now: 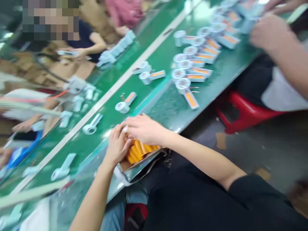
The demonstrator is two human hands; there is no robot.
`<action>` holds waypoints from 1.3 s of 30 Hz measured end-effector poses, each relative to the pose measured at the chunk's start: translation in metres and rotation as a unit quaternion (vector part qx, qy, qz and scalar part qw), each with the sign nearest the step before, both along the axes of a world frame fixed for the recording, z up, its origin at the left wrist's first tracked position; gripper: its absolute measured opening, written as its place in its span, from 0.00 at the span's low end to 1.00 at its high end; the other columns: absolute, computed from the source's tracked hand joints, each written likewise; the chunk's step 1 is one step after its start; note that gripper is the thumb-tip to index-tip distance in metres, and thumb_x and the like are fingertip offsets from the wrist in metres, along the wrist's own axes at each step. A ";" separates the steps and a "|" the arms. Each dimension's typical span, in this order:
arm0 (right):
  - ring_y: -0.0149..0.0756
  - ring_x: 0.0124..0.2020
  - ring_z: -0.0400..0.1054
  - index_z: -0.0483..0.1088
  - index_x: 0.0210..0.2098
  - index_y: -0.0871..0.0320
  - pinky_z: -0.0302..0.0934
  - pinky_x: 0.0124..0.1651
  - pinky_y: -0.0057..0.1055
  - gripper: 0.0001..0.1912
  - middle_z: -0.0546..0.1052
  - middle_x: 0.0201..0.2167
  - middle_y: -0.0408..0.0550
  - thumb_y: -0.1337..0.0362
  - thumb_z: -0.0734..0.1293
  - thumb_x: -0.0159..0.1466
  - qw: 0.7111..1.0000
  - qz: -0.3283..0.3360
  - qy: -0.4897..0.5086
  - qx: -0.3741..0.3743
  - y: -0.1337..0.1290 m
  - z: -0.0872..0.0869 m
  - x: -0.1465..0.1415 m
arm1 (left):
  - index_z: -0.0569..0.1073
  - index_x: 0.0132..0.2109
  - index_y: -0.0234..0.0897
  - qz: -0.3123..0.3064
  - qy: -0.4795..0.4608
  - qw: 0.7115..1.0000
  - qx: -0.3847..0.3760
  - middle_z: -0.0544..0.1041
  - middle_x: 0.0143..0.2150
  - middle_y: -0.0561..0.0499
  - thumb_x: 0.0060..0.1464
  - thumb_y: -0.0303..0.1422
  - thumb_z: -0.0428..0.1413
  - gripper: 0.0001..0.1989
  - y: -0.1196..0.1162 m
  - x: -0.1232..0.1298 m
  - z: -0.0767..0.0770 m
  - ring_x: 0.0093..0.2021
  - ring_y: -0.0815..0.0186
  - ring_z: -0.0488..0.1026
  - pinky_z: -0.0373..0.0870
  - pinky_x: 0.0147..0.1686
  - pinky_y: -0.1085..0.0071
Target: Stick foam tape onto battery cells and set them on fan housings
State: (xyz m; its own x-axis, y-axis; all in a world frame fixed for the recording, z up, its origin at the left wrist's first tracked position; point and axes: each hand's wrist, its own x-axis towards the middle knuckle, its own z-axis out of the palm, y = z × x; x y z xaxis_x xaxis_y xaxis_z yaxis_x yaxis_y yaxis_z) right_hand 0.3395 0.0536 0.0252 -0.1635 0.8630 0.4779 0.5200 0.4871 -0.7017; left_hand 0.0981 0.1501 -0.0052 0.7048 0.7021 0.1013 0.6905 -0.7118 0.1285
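My left hand [117, 146] is at the near edge of the bench, fingers curled over the left side of a small cardboard box [126, 166]. Orange cylindrical pieces [138, 153], which look like battery cells, lie packed side by side in that box. From the right, my right hand [145, 130] reaches over them, its fingers bent and meeting those of the left. A small white bit [125, 129] shows between the fingertips; blur hides what it belongs to. Just beyond is a pale blue fan-like housing [122, 107] with a round head and an orange strip in its handle.
Rows of similar housings [190, 67] cover the bench to the right, near a co-worker's hand [269, 32]. More housings [92, 125] lie on the green conveyor belt [108, 106]. Other people sit across it. A red stool [240, 109] stands at the right.
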 end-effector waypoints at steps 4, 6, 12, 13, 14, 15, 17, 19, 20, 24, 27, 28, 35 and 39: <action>0.48 0.68 0.60 0.69 0.59 0.56 0.56 0.71 0.52 0.17 0.69 0.65 0.58 0.62 0.63 0.72 0.993 -0.015 0.100 0.066 -0.014 -0.046 -0.024 | 0.64 0.69 0.35 0.160 -0.158 0.971 -0.084 0.63 0.72 0.36 0.67 0.55 0.45 0.35 -0.004 -0.046 -0.001 0.73 0.48 0.58 0.51 0.73 0.45; 0.51 0.69 0.57 0.65 0.63 0.55 0.56 0.71 0.55 0.21 0.66 0.67 0.59 0.61 0.64 0.72 0.995 -0.044 0.070 0.062 -0.044 -0.069 -0.029 | 0.71 0.63 0.36 0.190 -0.218 0.947 -0.138 0.71 0.66 0.38 0.66 0.53 0.48 0.31 0.001 -0.041 -0.013 0.69 0.51 0.66 0.57 0.72 0.48; 0.54 0.70 0.54 0.66 0.63 0.54 0.53 0.71 0.55 0.20 0.63 0.69 0.58 0.63 0.63 0.73 0.972 -0.172 -0.102 0.127 -0.024 -0.089 -0.034 | 0.73 0.61 0.36 0.266 -0.304 0.908 -0.113 0.74 0.63 0.41 0.68 0.45 0.49 0.23 -0.041 -0.042 -0.024 0.66 0.55 0.69 0.61 0.70 0.53; 0.55 0.70 0.53 0.67 0.63 0.54 0.52 0.71 0.55 0.19 0.63 0.69 0.58 0.62 0.62 0.73 0.966 -0.189 -0.130 0.119 -0.003 -0.085 -0.031 | 0.70 0.64 0.37 0.293 -0.310 0.899 -0.102 0.72 0.66 0.40 0.69 0.45 0.49 0.24 -0.060 -0.046 -0.024 0.68 0.54 0.68 0.60 0.70 0.52; 0.55 0.70 0.53 0.67 0.63 0.55 0.51 0.71 0.55 0.19 0.62 0.69 0.59 0.61 0.62 0.74 0.962 -0.202 -0.155 0.099 0.019 -0.080 -0.028 | 0.67 0.67 0.38 0.317 -0.315 0.889 -0.098 0.70 0.69 0.39 0.69 0.45 0.49 0.26 -0.081 -0.050 -0.023 0.69 0.53 0.66 0.60 0.70 0.51; 0.56 0.70 0.53 0.67 0.63 0.57 0.51 0.71 0.55 0.20 0.63 0.69 0.60 0.60 0.61 0.74 0.959 -0.209 -0.176 0.074 0.039 -0.075 -0.024 | 0.62 0.71 0.40 0.335 -0.314 0.882 -0.104 0.68 0.70 0.39 0.70 0.46 0.50 0.28 -0.102 -0.054 -0.022 0.69 0.52 0.67 0.62 0.69 0.50; 0.56 0.68 0.56 0.67 0.63 0.57 0.53 0.69 0.55 0.20 0.65 0.68 0.60 0.59 0.61 0.74 0.960 -0.203 -0.188 0.036 0.067 -0.061 -0.016 | 0.55 0.74 0.43 0.341 -0.291 0.883 -0.138 0.69 0.69 0.39 0.69 0.46 0.52 0.33 -0.142 -0.059 -0.018 0.65 0.52 0.72 0.69 0.64 0.50; 0.53 0.63 0.62 0.69 0.60 0.57 0.58 0.66 0.51 0.18 0.70 0.63 0.59 0.58 0.62 0.74 0.974 -0.164 -0.157 0.029 0.074 -0.045 -0.010 | 0.54 0.74 0.45 0.315 -0.260 0.901 -0.146 0.72 0.66 0.41 0.67 0.45 0.55 0.34 -0.169 -0.061 -0.015 0.60 0.53 0.76 0.73 0.59 0.51; 0.51 0.60 0.65 0.71 0.57 0.56 0.61 0.63 0.48 0.15 0.73 0.59 0.57 0.59 0.63 0.73 0.982 -0.120 -0.142 0.025 0.070 -0.038 -0.009 | 0.57 0.73 0.45 0.300 -0.251 0.911 -0.128 0.74 0.65 0.42 0.66 0.44 0.56 0.33 -0.176 -0.061 -0.014 0.60 0.53 0.76 0.73 0.59 0.51; 0.43 0.44 0.72 0.74 0.45 0.56 0.63 0.47 0.37 0.07 0.79 0.42 0.50 0.61 0.67 0.71 0.967 0.097 -0.232 -0.048 0.036 -0.012 -0.006 | 0.69 0.64 0.43 0.291 -0.259 0.921 -0.011 0.78 0.58 0.45 0.66 0.40 0.56 0.21 -0.171 -0.076 -0.008 0.57 0.56 0.76 0.72 0.60 0.55; 0.46 0.44 0.71 0.74 0.41 0.55 0.58 0.46 0.39 0.03 0.81 0.40 0.49 0.64 0.70 0.68 0.916 0.122 -0.379 -0.055 0.025 -0.006 -0.004 | 0.76 0.55 0.42 0.350 -0.226 0.907 0.064 0.80 0.52 0.47 0.67 0.40 0.56 0.14 -0.158 -0.112 -0.009 0.53 0.56 0.77 0.72 0.58 0.57; 0.47 0.46 0.71 0.74 0.40 0.55 0.57 0.46 0.40 0.03 0.81 0.41 0.49 0.65 0.71 0.67 0.902 0.115 -0.413 -0.046 0.026 -0.007 -0.005 | 0.78 0.52 0.42 0.368 -0.205 0.903 0.084 0.81 0.51 0.47 0.67 0.40 0.55 0.13 -0.156 -0.127 -0.012 0.53 0.56 0.76 0.72 0.58 0.57; 0.47 0.45 0.73 0.74 0.40 0.58 0.57 0.48 0.42 0.03 0.81 0.39 0.51 0.68 0.70 0.66 0.888 0.135 -0.439 0.004 0.031 -0.025 -0.011 | 0.77 0.58 0.39 0.298 -0.066 0.952 0.033 0.81 0.56 0.44 0.67 0.43 0.53 0.19 -0.162 -0.200 -0.043 0.59 0.50 0.69 0.64 0.63 0.50; 0.47 0.41 0.76 0.77 0.43 0.55 0.62 0.46 0.43 0.08 0.81 0.39 0.50 0.63 0.69 0.65 0.950 0.144 -0.271 -0.059 0.032 -0.032 0.006 | 0.72 0.63 0.38 0.291 -0.048 0.956 0.009 0.79 0.57 0.43 0.69 0.42 0.51 0.22 -0.158 -0.209 -0.043 0.57 0.50 0.68 0.65 0.61 0.52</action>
